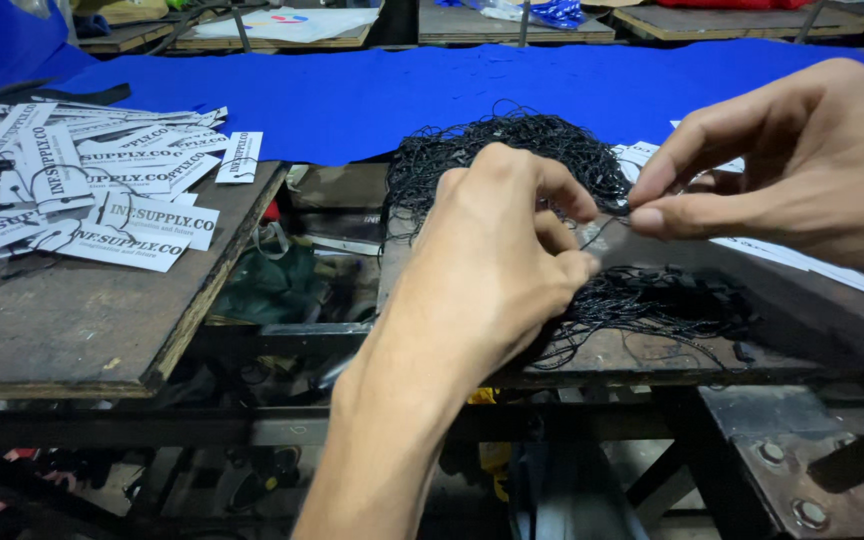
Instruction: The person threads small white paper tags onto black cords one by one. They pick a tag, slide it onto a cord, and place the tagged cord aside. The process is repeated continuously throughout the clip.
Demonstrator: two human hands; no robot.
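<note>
- Nearest the camera, the left forearm rises from the bottom edge, and the left hand (507,255) hangs over the front edge of the middle bench (652,352), fingers curled in, thumb and forefinger pinched almost shut on what looks like a single black string.
- Just beyond it, the right hand (802,170) comes in from the right edge, thumb and forefinger pressed together on the same strand, the other fingers loosely spread; the two pinches nearly touch.
- The step in hand seems to be teasing one string free of the tangle of black strings (512,150), which lies under and behind both hands, spilling toward the bench's front edge.
- The next move likely calls for a slow, light pull along the strand, so that neighbouring loops do not come with it.
- On the left bench (72,320), well apart, a loose pile of white paper tags (92,190) covers the far half.
- Behind everything, a blue cloth (372,90) stretches across the far side.
- Hard to make out: the strand between the fingertips is too thin to follow, and the left palm hides its end. More white tags lie behind the right hand, mostly covered. The space below the benches is dark clutter.
</note>
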